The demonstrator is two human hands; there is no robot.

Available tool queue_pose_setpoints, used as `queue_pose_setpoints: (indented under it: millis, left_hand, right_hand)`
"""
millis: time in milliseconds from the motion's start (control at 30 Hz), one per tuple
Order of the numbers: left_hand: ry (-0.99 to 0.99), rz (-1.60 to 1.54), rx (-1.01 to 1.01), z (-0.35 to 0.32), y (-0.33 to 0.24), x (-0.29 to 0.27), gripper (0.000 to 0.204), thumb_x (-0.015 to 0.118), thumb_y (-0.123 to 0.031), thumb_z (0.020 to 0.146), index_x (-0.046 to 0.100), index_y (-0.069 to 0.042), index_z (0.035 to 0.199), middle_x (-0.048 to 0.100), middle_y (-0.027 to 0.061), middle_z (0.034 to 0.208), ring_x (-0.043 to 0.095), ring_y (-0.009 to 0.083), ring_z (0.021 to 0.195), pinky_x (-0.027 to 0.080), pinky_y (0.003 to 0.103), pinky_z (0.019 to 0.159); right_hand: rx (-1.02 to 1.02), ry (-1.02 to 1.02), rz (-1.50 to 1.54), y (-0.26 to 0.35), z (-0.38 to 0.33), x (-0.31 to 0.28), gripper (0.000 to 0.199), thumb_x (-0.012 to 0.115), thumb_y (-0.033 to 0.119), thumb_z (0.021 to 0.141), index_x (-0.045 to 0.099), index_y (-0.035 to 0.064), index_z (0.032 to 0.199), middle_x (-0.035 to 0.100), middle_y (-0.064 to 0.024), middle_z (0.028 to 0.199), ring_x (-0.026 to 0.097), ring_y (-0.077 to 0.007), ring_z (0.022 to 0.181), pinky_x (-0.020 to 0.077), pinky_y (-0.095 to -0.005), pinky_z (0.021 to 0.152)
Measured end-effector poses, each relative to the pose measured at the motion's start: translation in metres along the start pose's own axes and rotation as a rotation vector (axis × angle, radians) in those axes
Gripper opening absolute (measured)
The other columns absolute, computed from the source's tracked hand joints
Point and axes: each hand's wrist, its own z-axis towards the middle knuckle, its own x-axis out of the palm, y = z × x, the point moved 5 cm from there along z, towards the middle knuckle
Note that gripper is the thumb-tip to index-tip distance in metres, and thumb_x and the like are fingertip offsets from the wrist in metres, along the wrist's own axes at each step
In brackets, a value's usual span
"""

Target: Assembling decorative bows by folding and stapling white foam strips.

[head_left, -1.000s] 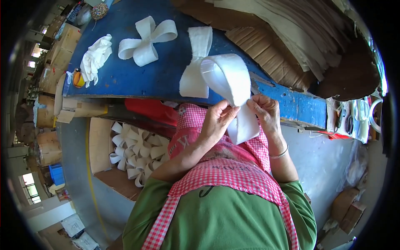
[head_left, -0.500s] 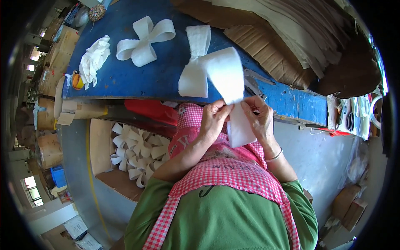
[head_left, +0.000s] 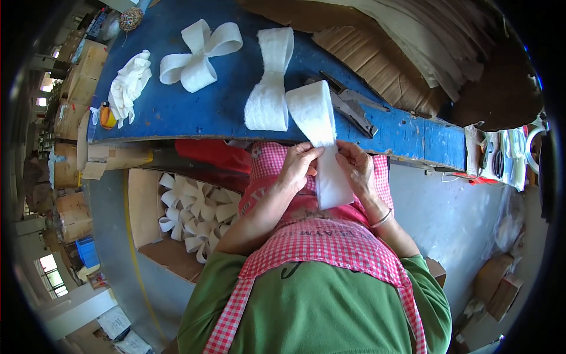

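Note:
Over the table's front edge I hold a white, felt-like fabric bow (head_left: 312, 112), its two loops meeting at a narrow middle. My left hand (head_left: 299, 168) pinches that middle from the left. The fingers of my right hand (head_left: 357, 168) are bent against its right edge, just below the middle. One loop points away over the table; the other hangs toward my apron. Just beyond, a second two-loop bow (head_left: 271, 79) lies flat. A four-loop bow (head_left: 200, 57) rests farther left. Right of the held bow lies a dark metal plier-like tool (head_left: 351, 111).
A crumpled white glove-like cloth (head_left: 130, 87) and a yellow-orange round object (head_left: 107, 117) lie on the blue table (head_left: 177, 118). Cardboard (head_left: 377, 65) bearing pale sheets covers the far right. Below on the left, a carton (head_left: 144, 203) holds several finished-looking bows (head_left: 200, 200).
The held bow has shifted slightly left and turned more upright, baring the plier-like tool and the bow lying behind it. Both hands still grip it.

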Motion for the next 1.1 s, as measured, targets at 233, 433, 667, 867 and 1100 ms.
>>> queue_pose_setpoints:
  millis: [233, 433, 667, 867, 1100]
  left_hand:
    - [-0.088, -0.096, -0.008, -0.003, 0.0, 0.006, 0.012, 0.056, -0.007, 0.085, 0.064, -0.001, 0.092, 0.062, 0.005, 0.083, 0.06, 0.0099, 0.068, 0.055, 0.02, 0.054]
    - [-0.026, -0.04, 0.01, -0.005, -0.002, 0.011, 0.016, 0.056, -0.008, 0.086, 0.062, -0.002, 0.099, 0.061, 0.0039, 0.086, 0.06, 0.0096, 0.073, 0.056, 0.023, 0.06]
    - [-0.021, -0.029, 0.066, -0.008, -0.004, 0.011, 0.016, 0.057, -0.01, 0.086, 0.062, -0.002, 0.099, 0.061, 0.0039, 0.085, 0.06, 0.0087, 0.073, 0.057, 0.022, 0.061]
    - [-0.084, 0.071, 0.201, -0.012, -0.02, 0.02, 0.016, 0.06, -0.014, 0.085, 0.065, -0.001, 0.093, 0.06, 0.0022, 0.077, 0.059, 0.0073, 0.067, 0.056, 0.022, 0.058]
    - [-0.096, 0.033, 0.242, -0.014, -0.048, 0.015, 0.015, 0.063, -0.014, 0.083, 0.065, -0.001, 0.09, 0.061, 0.0019, 0.074, 0.059, 0.0075, 0.063, 0.056, 0.023, 0.055]
  right_hand:
    - [-0.153, -0.144, -0.308, 0.033, 0.008, -0.002, 0.018, 0.062, 0.004, 0.078, 0.059, 0.0011, 0.096, 0.056, -0.0059, 0.075, 0.056, -0.0106, 0.065, 0.0463, -0.0244, 0.059]
    - [-0.129, -0.027, -0.149, 0.02, 0.033, -0.002, 0.007, 0.063, 0.003, 0.077, 0.06, -0.0024, 0.079, 0.054, -0.0067, 0.073, 0.056, -0.0127, 0.063, 0.0458, -0.0252, 0.057]
    - [-0.152, -0.063, -0.129, 0.02, 0.031, -0.001, 0.007, 0.062, 0.003, 0.078, 0.059, -0.0029, 0.079, 0.054, -0.0067, 0.072, 0.055, -0.0119, 0.063, 0.0457, -0.0243, 0.058]
    - [-0.166, -0.086, -0.168, 0.03, 0.03, -0.001, 0.006, 0.062, 0.002, 0.078, 0.059, -0.0028, 0.081, 0.054, -0.0065, 0.072, 0.054, -0.011, 0.063, 0.0458, -0.0242, 0.058]
    - [-0.318, -0.23, -0.537, 0.074, 0.031, -0.022, 0.029, 0.064, 0.013, 0.08, 0.057, -0.0008, 0.104, 0.058, -0.013, 0.096, 0.058, -0.0211, 0.084, 0.0462, -0.029, 0.074]
